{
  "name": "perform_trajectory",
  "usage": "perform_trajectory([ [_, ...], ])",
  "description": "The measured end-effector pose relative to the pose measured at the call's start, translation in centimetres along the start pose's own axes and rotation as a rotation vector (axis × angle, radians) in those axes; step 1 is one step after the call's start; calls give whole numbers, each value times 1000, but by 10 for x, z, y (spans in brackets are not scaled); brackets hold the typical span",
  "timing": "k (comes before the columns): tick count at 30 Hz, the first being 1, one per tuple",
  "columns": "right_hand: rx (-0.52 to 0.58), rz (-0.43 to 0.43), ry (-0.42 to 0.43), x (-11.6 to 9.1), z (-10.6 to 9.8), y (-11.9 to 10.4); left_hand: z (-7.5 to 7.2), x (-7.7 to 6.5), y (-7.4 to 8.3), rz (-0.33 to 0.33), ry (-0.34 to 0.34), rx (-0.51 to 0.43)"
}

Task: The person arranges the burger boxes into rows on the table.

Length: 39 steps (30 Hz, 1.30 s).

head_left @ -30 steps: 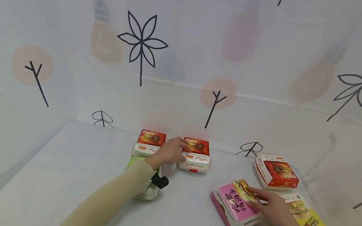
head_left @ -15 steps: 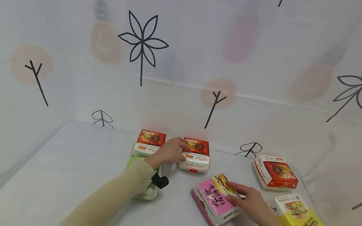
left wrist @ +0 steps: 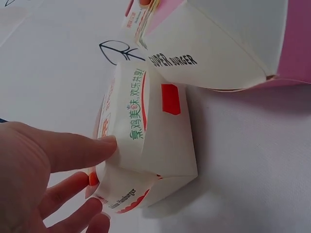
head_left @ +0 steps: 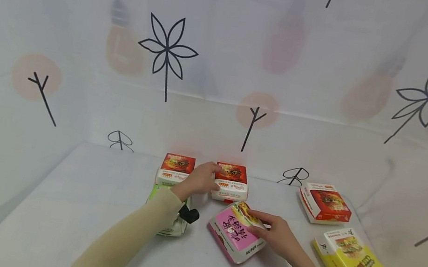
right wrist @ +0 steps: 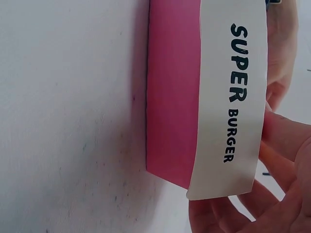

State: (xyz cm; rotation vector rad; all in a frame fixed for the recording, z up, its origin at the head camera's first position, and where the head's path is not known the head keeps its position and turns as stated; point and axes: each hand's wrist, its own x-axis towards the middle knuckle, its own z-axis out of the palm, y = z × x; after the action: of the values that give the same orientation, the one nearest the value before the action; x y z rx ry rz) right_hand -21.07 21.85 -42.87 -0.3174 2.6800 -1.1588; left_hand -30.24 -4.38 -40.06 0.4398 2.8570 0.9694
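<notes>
My left hand (head_left: 200, 179) holds the left side of a red-and-white burger box (head_left: 233, 192) at the back middle. In the left wrist view its thumb lies along the white face of that box (left wrist: 158, 131), with the other fingers at the end. A pink-and-white burger box (head_left: 231, 233) marked SUPER BURGER is gripped by my right hand (head_left: 279, 235), fingers on its upper right side. It sits tilted just in front of the red-and-white box. The right wrist view shows the pink box's side (right wrist: 175, 97) close to the white surface; contact is unclear.
Left of the held boxes stand a second red-and-white burger box (head_left: 173, 178) and a green-and-white package (head_left: 170, 229), partly behind my left forearm. At the right are another red burger box (head_left: 327, 204) and a yellow burger box (head_left: 350, 260). A white printed cloth (head_left: 198, 126) hangs behind.
My right hand has carried the pink burger box leftward, from near the yellow box to just in front of the middle red-and-white box. The left hand has stayed put.
</notes>
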Motion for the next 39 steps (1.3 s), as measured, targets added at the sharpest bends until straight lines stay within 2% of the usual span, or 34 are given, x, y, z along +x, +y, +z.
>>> perform_trajectory([
  [5,3,4,-6,2,4,-4,-2,0,-4,11,-17,-45],
  [11,2,23,-13,2,7,-6,-10,-11,0,41,-43,-78],
  [18,20,23,-11,2,7,-6,-15,-33,6,146,-157,-163],
  [24,35,-1,-25,3,7,-5,-12,-53,7,177,-244,-228],
  [29,33,-15,-32,3,7,-6,-7,-67,8,191,-265,-198],
  [32,33,-18,-35,4,7,-6,-3,-73,9,196,-254,-168],
  [39,33,-16,-30,6,7,-5,4,-77,10,161,-228,-97],
])
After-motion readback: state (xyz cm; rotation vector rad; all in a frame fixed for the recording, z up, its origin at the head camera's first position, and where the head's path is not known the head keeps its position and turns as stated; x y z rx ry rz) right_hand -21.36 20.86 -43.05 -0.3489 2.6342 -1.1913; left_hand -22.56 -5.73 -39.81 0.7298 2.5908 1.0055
